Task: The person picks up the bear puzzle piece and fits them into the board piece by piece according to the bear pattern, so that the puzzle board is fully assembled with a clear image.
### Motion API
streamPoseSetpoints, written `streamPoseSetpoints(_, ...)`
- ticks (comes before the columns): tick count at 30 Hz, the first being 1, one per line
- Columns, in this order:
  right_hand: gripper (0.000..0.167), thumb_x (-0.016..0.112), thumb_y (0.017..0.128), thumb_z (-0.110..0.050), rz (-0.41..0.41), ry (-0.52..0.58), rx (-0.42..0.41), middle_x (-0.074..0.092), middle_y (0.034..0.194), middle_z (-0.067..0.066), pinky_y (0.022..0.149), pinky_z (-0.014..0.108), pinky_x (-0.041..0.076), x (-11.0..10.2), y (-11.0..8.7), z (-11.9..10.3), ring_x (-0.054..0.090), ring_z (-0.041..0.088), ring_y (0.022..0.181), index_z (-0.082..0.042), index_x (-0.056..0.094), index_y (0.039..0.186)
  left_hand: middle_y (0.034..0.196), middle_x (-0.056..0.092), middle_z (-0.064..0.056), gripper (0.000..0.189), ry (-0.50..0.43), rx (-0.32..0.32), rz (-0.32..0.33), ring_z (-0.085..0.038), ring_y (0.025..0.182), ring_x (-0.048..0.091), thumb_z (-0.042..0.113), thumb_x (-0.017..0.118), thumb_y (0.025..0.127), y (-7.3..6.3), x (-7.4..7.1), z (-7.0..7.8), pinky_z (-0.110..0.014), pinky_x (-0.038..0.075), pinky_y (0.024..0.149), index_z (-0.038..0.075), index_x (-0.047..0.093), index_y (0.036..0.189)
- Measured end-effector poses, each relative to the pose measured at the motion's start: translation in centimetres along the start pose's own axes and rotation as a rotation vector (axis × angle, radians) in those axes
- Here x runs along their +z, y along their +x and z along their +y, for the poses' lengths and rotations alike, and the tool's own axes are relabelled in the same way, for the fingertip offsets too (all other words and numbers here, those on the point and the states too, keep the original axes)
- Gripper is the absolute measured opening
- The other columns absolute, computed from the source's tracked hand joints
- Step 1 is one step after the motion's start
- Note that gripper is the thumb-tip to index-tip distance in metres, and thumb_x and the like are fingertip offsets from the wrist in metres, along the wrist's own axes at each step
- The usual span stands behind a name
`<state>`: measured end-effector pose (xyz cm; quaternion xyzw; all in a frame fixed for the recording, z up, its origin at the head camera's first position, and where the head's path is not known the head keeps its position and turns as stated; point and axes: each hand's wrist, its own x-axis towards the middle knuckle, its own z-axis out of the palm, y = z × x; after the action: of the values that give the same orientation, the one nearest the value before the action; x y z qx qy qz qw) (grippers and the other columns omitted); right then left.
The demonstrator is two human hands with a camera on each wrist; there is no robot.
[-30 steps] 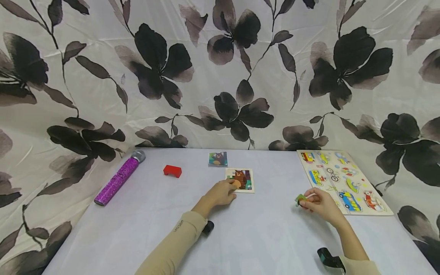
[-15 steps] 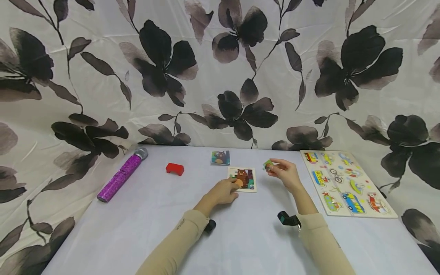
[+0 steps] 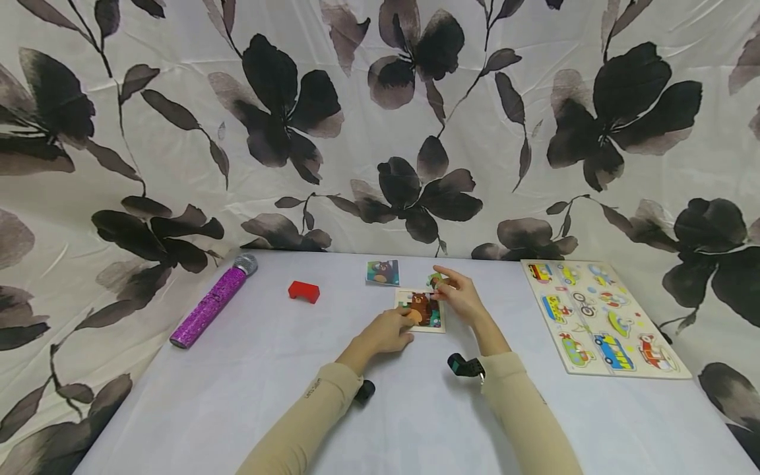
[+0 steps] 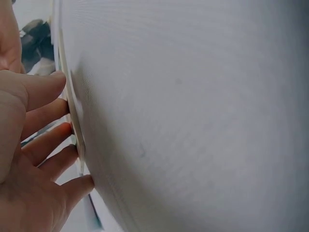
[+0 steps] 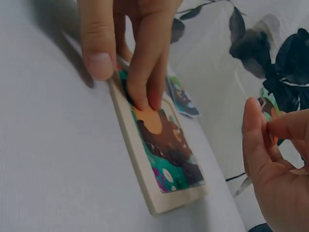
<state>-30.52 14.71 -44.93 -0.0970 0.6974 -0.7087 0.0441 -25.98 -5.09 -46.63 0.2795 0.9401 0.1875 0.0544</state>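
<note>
A small bear puzzle in a pale wooden frame (image 3: 439, 328) lies on the white table. My left hand (image 3: 387, 332) rests on its left part, fingertips touching the picture and the thumb beside the frame edge; the left wrist view shows these fingers (image 4: 48, 145) loosely spread along the edge. Above the puzzle's upper right corner my right hand (image 3: 463, 298) pinches a green-and-brown puzzle piece (image 5: 268, 104) between thumb and fingers. The piece is held up, apart from the frame in the right wrist view. Part of the puzzle is hidden under the left hand.
A picture card with a bear (image 3: 382, 272) lies behind the puzzle. To the left are a red block (image 3: 304, 291) and a purple glittery microphone (image 3: 215, 301). A vehicle puzzle board (image 3: 605, 320) lies at the right. A floral cloth (image 3: 356, 132) hangs behind the table.
My right hand has carried the puzzle piece leftward from beside the vehicle board to just above the bear puzzle. The left hand has stayed on the puzzle.
</note>
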Motion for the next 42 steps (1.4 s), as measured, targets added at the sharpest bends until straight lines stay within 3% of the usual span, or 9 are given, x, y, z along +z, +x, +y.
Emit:
streamPoseSetpoints(6,0.035,0.054,0.092,0.005,0.022,0.035,0.021,0.060,0.091,0.006,0.083,0.035,0.055,1.0,0.8,1.0,0.064,0.010,0.076,0.018,0.047,0.124,0.136,0.051,-0.016,0.033,-0.004,0.015,0.003,-0.033,0.122,0.050,0.021,0.064,0.089,0.0,0.0,-0.1,-0.043,0.040,0.104,0.003,0.066,0.117)
streamPoseSetpoints(10,0.030,0.060,0.089,0.003,0.101,0.018,0.055,0.066,0.085,0.002,0.076,0.029,0.057,1.6,1.5,1.6,0.065,0.009,0.072,0.017,0.054,0.115,0.135,0.052,-0.017,0.034,-0.001,0.034,0.012,-0.034,0.122,0.051,0.020,0.065,0.088,-0.1,0.0,-0.2,-0.043,0.041,0.103,0.002,0.066,0.116)
streamPoseSetpoints(14,0.028,0.064,0.087,0.001,0.149,-0.039,0.058,0.068,0.085,0.008,0.070,0.024,0.057,2.2,1.9,1.9,0.064,0.009,0.068,0.015,0.058,0.110,0.134,0.052,-0.018,0.034,-0.004,0.048,0.020,-0.035,0.121,0.051,0.020,0.064,0.088,-0.1,0.0,-0.3,-0.044,0.042,0.102,0.002,0.066,0.116)
streamPoseSetpoints(20,0.031,0.059,0.088,0.006,0.115,-0.185,0.023,0.062,0.090,0.020,0.064,0.021,0.057,2.9,2.8,2.4,0.063,0.009,0.063,0.013,0.057,0.118,0.136,0.051,-0.016,0.034,0.000,0.022,0.005,-0.035,0.125,0.047,0.022,0.064,0.088,-0.1,0.0,-0.2,-0.045,0.039,0.105,0.004,0.066,0.118)
streamPoseSetpoints(24,0.034,0.056,0.088,0.007,0.069,-0.240,0.019,0.056,0.088,0.016,0.064,0.020,0.056,3.5,3.1,2.6,0.063,0.009,0.062,0.010,0.056,0.122,0.136,0.051,-0.016,0.034,-0.003,0.027,0.007,-0.036,0.127,0.045,0.021,0.064,0.088,0.0,0.0,-0.2,-0.045,0.038,0.106,0.004,0.066,0.117)
streamPoseSetpoints(31,0.027,0.059,0.087,0.007,0.077,-0.123,0.061,0.058,0.080,0.011,0.061,0.021,0.056,4.5,3.1,2.9,0.064,0.012,0.060,0.010,0.058,0.114,0.136,0.051,-0.017,0.034,-0.005,0.044,0.002,-0.037,0.126,0.046,0.022,0.063,0.089,0.2,0.3,-0.5,-0.046,0.040,0.104,0.004,0.066,0.117)
streamPoseSetpoints(36,0.037,0.054,0.089,0.008,0.046,-0.095,0.072,0.056,0.087,0.012,0.064,0.024,0.058,4.8,3.0,2.8,0.063,0.014,0.065,0.011,0.048,0.126,0.135,0.051,-0.019,0.033,-0.013,0.049,0.007,-0.038,0.126,0.046,0.021,0.064,0.088,0.1,0.1,-0.5,-0.046,0.040,0.103,0.003,0.067,0.116)
streamPoseSetpoints(42,0.042,0.046,0.092,0.012,0.005,0.008,0.154,0.048,0.096,0.018,0.069,0.027,0.058,4.7,3.5,2.4,0.063,0.014,0.069,0.015,0.034,0.132,0.135,0.051,-0.019,0.033,-0.015,0.050,0.007,-0.037,0.125,0.047,0.020,0.064,0.089,0.1,0.0,-0.5,-0.046,0.040,0.104,0.002,0.066,0.116)
